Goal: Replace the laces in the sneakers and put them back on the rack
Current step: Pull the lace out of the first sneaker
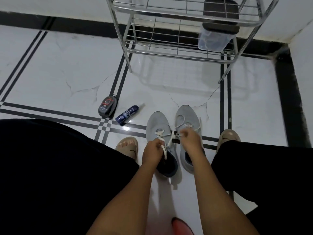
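Observation:
Two light grey sneakers stand side by side on the white tiled floor between my feet, toes pointing away. The left sneaker (156, 123) has a white lace (160, 134) threaded partway. My left hand (153, 152) pinches one end of that lace over the shoe's dark opening. My right hand (190, 139) pinches the other end and holds it across the right sneaker (187, 114), which carries its own white lace (188, 125). The metal shoe rack (179, 31) stands ahead against the wall.
A clear plastic box with a dark lid (216, 29) sits on the rack's right side. A shoe polish sponge (107, 106) and a blue spray can (127, 115) lie on the floor to the left. My sandalled feet (127, 146) flank the sneakers. A red object (182, 226) shows at the bottom edge.

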`<state>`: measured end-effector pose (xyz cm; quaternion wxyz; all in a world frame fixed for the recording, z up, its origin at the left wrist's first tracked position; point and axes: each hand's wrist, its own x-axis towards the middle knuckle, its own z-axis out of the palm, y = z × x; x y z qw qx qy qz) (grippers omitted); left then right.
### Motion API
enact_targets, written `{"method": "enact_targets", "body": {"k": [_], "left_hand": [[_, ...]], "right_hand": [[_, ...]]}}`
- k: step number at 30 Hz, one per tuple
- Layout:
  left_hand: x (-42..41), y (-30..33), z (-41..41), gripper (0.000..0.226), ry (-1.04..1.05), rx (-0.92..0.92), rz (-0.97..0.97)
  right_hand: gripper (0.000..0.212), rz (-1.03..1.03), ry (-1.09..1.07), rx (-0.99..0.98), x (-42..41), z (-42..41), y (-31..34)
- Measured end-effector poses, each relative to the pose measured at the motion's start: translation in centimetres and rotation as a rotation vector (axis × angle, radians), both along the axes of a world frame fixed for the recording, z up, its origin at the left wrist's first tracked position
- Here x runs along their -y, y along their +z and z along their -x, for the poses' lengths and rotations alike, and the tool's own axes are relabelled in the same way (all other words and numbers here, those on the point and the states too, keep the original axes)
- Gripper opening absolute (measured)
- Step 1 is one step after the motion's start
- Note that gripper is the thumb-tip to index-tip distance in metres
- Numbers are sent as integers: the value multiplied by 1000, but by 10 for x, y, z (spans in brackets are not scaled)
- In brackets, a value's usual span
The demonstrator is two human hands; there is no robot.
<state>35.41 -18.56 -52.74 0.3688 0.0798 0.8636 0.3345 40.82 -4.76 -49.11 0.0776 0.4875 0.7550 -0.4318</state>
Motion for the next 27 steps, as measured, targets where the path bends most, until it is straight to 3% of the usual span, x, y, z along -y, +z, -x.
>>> {"method": "enact_targets", "body": {"k": [3, 7, 9, 11, 13, 14, 18, 24, 27], "left_hand": [[-4, 2, 6, 23, 121, 156, -121], [-11, 19, 20, 8, 621, 364, -346], [-11, 19, 32, 5, 770, 373, -383], [-4, 13, 42, 24, 847, 320, -256], [11, 5, 42, 57, 824, 296, -52], [16, 6, 36, 60, 774, 268, 29], [23, 0, 0, 22, 320, 151, 144], [21, -5, -10, 16, 155, 33, 26], [16, -11, -13, 11, 61, -71, 68]], "right_hand": [[23, 255, 208, 53, 23, -9, -17], [30, 293, 176, 16, 35, -12, -30], [29, 337, 172, 15, 37, -11, -34], [28, 356, 200, 18, 41, -10, -36], [27, 316, 259, 24, 46, -10, -36], [26, 296, 285, 19, 49, -9, -35], [26, 347, 224, -51, 53, -10, -34], [14, 525, -84, -100, 52, -23, -39], [13, 455, -118, -107, 52, -22, -40]]}}
